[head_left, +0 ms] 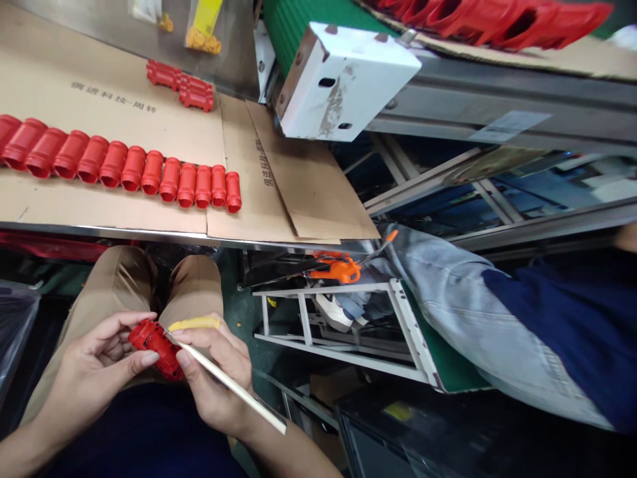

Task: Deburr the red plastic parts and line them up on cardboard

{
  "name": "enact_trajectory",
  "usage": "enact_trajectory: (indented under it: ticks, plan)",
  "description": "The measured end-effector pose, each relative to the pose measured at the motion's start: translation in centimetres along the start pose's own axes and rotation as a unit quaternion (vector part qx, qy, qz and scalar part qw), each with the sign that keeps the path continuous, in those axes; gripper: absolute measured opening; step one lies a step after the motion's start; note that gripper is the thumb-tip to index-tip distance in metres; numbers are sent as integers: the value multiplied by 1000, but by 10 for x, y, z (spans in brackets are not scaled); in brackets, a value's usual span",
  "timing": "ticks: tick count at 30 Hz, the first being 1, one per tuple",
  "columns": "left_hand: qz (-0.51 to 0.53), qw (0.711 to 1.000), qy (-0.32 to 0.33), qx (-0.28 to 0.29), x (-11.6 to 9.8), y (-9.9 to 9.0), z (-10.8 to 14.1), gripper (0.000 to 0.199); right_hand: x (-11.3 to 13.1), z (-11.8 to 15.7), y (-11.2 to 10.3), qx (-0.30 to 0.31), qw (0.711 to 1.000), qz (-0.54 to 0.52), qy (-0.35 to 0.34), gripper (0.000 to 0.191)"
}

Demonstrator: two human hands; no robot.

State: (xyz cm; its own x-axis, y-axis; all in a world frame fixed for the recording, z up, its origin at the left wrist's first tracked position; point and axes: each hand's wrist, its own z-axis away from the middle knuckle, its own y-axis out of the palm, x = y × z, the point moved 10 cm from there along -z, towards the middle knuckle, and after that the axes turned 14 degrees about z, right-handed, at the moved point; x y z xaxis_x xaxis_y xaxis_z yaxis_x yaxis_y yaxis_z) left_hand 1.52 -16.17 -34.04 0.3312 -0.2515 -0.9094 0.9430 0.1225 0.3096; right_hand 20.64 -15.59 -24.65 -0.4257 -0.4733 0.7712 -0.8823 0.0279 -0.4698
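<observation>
Over my lap, my left hand [107, 358] grips a red plastic part [158, 346] between thumb and fingers. It looks like a short, hollow housing with cut-outs, held tilted. My right hand [216, 372] pinches a long, thin, pale stick [239, 390], whose upper end meets the right side of the red part. A yellow strip or finger cover [195, 323] lies along my right index finger; I cannot tell which. On the cardboard in front, a row of red cylindrical parts [117, 162] stretches leftward. Two further red parts [180, 85] lie behind that row.
The cardboard-covered table [249, 222] ends just before my knees. Bags with yellow pieces [203, 40] lie at the back. A white metal bracket [348, 83] and green conveyor stand right, with red housings above. Orange-handled tool [343, 269], white frame [343, 372] and another person's leg [448, 305] are right.
</observation>
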Motion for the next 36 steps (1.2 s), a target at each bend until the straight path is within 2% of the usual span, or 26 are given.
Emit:
enact_trajectory:
  ticks: [2, 4, 6, 8, 10, 12, 13, 15, 19, 23, 27, 29, 31, 32, 33, 34, 36]
  plan:
    - [-21, 999, 26, 0, -6, 3, 0, 36, -1, 0, 6, 18, 1000, 1, -8, 20]
    - [-43, 997, 69, -15, -15, 4, 2, 33, 3, 2, 13, 30, 998, 16, -48, 23]
    - [-60, 991, 111, -44, -23, 3, 6, 30, 12, 6, 18, 17, 992, 62, -109, 28]
    - [-66, 988, 125, -64, -26, 1, 9, 29, 19, 11, 20, -5, 984, 95, -148, 34]
    - [-52, 990, 108, -75, -23, -3, 8, 31, 14, 11, 17, -20, 993, 51, -107, 33]
    - [-12, 995, 61, -74, -15, -6, 6, 35, -8, 9, 14, -19, 997, -72, 9, 21]
    - [16, 996, 32, -76, -11, -6, 5, 38, -21, 10, 16, -14, 986, -146, 75, 17]
    - [82, 993, -26, -84, -1, -6, 4, 44, -42, 14, 23, 0, 943, -282, 178, 20]
    - [177, 975, -102, -85, 9, 5, 6, 53, -67, 20, 37, 5, 858, -434, 274, 37]
    - [219, 960, -158, -74, 13, 16, 8, 58, -79, 23, 53, 20, 810, -496, 312, 47]
    - [265, 939, -206, -77, 15, 26, 9, 60, -82, 23, 60, 32, 798, -507, 326, 59]
    - [273, 934, -215, -78, 16, 30, 9, 60, -76, 20, 58, 62, 792, -526, 303, 61]
    - [265, 938, -212, -75, 17, 31, 8, 62, -59, 13, 48, 113, 779, -579, 213, 61]
    - [253, 943, -203, -71, 15, 29, 6, 63, -50, 11, 38, 135, 779, -592, 159, 61]
    - [231, 953, -184, -66, 10, 27, 2, 65, -48, 9, 26, 140, 798, -572, 127, 61]
    - [195, 967, -155, -55, 0, 24, -5, 64, -54, 8, 14, 125, 834, -523, 121, 58]
    - [70, 996, -61, -11, -34, 29, -29, 54, -79, 9, -15, 43, 912, -369, 173, 45]
